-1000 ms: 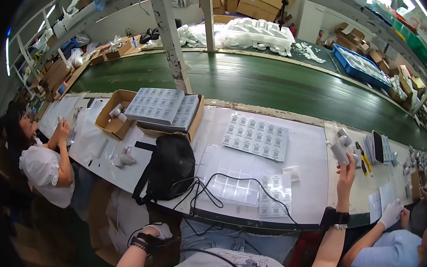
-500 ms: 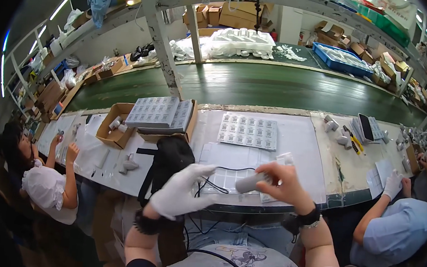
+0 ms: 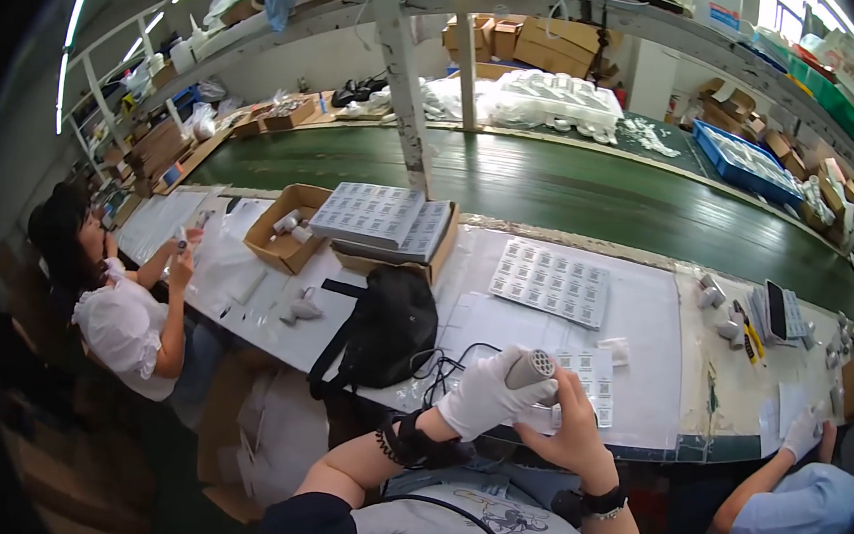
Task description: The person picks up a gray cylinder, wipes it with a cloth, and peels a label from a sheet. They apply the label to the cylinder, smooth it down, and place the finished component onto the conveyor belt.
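My left hand [image 3: 482, 402], in a white glove, is closed around a short grey cylinder [image 3: 531, 372]. The cylinder tilts upward, and its end with round holes faces me. Close to its right side is my bare right hand [image 3: 576, 437], with the fingers curved and the thumb apart from them. Whether the right fingertips touch the cylinder, I cannot tell. Just beyond the hands lies a label sheet [image 3: 596, 381] with printed squares, partly hidden by them. A thicker stack of label sheets [image 3: 551, 282] sits farther back on the white table covering.
A black bag [image 3: 392, 330] and a thin black cable lie left of my hands. Behind it stand a carton of label sheets [image 3: 369, 212] and an open box [image 3: 290, 226] of grey parts. Pliers [image 3: 749, 333] lie right. Co-workers sit on both sides; a green conveyor belt [image 3: 555, 172] runs behind.
The grey cylinder has passed from my right hand to my left, which has closed on it. My hands have come together. The view has swung, so the scene sits farther right.
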### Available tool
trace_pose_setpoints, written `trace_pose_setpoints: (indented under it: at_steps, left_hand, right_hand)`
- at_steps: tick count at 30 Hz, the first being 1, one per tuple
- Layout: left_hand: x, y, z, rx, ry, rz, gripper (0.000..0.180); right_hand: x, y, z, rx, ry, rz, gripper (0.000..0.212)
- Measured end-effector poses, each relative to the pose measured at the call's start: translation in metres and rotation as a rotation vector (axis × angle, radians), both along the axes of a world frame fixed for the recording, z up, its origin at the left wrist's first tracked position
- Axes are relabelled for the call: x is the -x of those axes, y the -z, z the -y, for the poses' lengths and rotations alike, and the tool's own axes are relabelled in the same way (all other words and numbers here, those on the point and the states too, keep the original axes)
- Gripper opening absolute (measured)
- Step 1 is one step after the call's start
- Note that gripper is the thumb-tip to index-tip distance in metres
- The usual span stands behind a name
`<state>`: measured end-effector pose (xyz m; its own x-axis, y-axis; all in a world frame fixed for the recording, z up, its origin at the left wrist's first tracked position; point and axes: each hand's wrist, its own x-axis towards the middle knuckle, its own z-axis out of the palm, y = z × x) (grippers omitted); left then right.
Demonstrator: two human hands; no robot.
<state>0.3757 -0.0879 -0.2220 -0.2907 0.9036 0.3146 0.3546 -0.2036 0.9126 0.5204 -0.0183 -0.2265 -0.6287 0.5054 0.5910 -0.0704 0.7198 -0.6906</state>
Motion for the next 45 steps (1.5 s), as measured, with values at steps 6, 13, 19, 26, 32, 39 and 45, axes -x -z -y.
trace_pose_setpoints:
  at_steps: [6, 13, 19, 26, 32, 39, 45]
  left_hand:
    - [-0.006, 0.009, -0.012, -0.043, -0.251, -0.59, 0.036]
    - [0.007, -0.015, -0.026, 0.081, -0.061, -0.594, 0.031]
    - [0.018, -0.027, -0.045, 0.144, 0.305, -0.182, 0.029]
    - [0.004, -0.044, -0.053, -0.016, 0.335, -0.438, 0.025]
    - [-0.012, 0.001, -0.062, -0.377, 0.36, -0.226, 0.047]
    - [-0.009, 0.007, -0.052, -0.135, 0.217, -0.52, 0.056]
    - [-0.009, -0.012, -0.067, -0.038, 0.187, -0.502, 0.037]
  right_hand:
    - [0.016, 0.026, -0.006, 0.03, 0.252, 0.368, 0.034]
    - [0.018, 0.03, -0.004, -0.027, 0.081, 0.441, 0.017]
    - [0.01, 0.028, -0.012, 0.175, -0.089, 0.302, 0.021]
    - [0.009, 0.029, -0.019, 0.599, 0.046, -0.254, 0.045]
    - [-0.019, 0.088, -0.054, 0.528, 0.144, -0.083, 0.042]
    - [0.01, 0.053, -0.035, 0.482, 0.214, 0.053, 0.035]
    - [0.009, 0.051, -0.037, 0.298, 0.251, 0.096, 0.032]
